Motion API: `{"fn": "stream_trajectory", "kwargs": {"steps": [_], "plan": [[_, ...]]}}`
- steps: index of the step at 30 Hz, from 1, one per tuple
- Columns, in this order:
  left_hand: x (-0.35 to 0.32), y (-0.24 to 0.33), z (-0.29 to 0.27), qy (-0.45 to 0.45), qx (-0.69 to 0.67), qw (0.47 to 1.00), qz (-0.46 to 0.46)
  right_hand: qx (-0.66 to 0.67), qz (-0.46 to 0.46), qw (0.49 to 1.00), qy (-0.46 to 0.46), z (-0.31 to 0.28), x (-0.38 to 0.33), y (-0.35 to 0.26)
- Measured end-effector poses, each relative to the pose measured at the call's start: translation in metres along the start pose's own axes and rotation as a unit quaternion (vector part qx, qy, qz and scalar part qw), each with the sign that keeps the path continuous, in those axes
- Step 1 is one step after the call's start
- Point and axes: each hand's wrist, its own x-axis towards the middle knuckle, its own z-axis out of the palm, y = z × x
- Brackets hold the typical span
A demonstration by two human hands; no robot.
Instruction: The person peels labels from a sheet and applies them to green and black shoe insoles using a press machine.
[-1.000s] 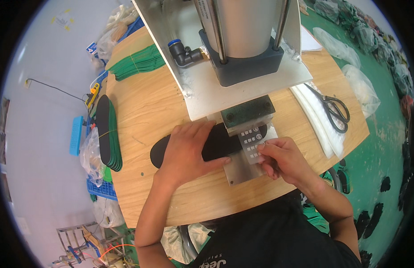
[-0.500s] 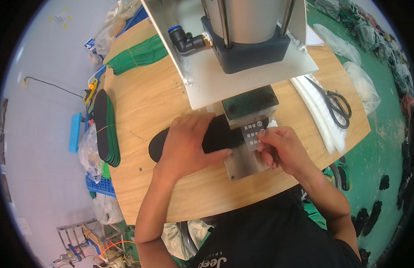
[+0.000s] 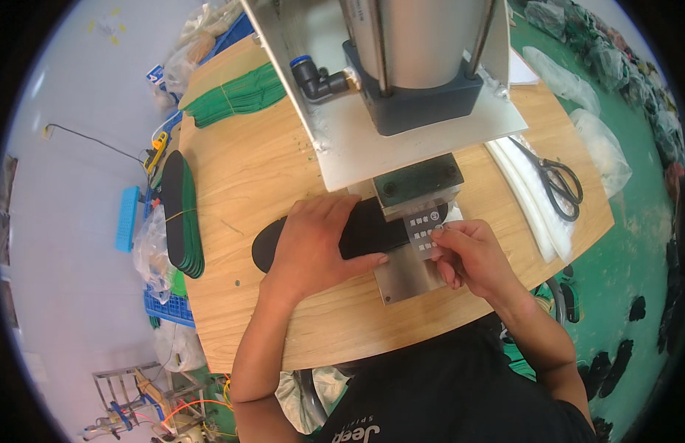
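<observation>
A black insole [image 3: 365, 226] lies on the table under the block of a press [image 3: 420, 181]. My left hand [image 3: 313, 238] rests flat across it, fingers stretched to its far edge and the thumb pointing right along its near edge. Between the thumb and fingers of my right hand [image 3: 471, 255] is a small see-through sheet with white print [image 3: 422, 232]. The sheet lies over the insole's right end, just in front of the press block. Beneath the sheet and insole, a metal plate [image 3: 405, 280] juts toward me. The block hides part of the insole.
Banded green insoles [image 3: 235, 96] lie at the far left, with a banded black-and-green stack [image 3: 181, 214] at the left edge. Black scissors [image 3: 560, 184] rest on a white folded bundle [image 3: 531, 199] at right. The press's white frame [image 3: 416, 144] overhangs the middle of the wooden table [image 3: 231, 317].
The whole view has shifted slightly down and right. Both hands, the insole and the printed sheet keep nearly the same places relative to the press.
</observation>
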Motion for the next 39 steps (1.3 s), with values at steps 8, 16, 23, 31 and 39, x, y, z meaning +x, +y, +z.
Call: {"fn": "stream_trajectory", "kwargs": {"steps": [8,16,23,31,39], "plan": [[0.002,0.0073,-0.0047,-0.038,0.009,0.998,-0.049,-0.013,0.009,1.0,-0.026,-0.0019,-0.004,-0.0023],[0.0012,0.0038,-0.0026,-0.02,0.014,1.0,-0.018,-0.016,0.015,1.0,-0.018,0.0004,-0.0056,-0.0037],[-0.002,0.001,0.0012,-0.002,0.015,1.0,-0.004,0.001,-0.02,1.0,-0.023,-0.0018,-0.0034,0.0027],[-0.003,0.0031,-0.0029,-0.016,-0.017,1.0,-0.01,0.013,-0.021,1.0,-0.018,0.0022,-0.002,0.0024],[-0.0063,-0.001,-0.0004,0.026,-0.072,0.997,0.02,0.005,-0.04,0.999,-0.017,-0.0014,-0.0054,0.0052]]}}
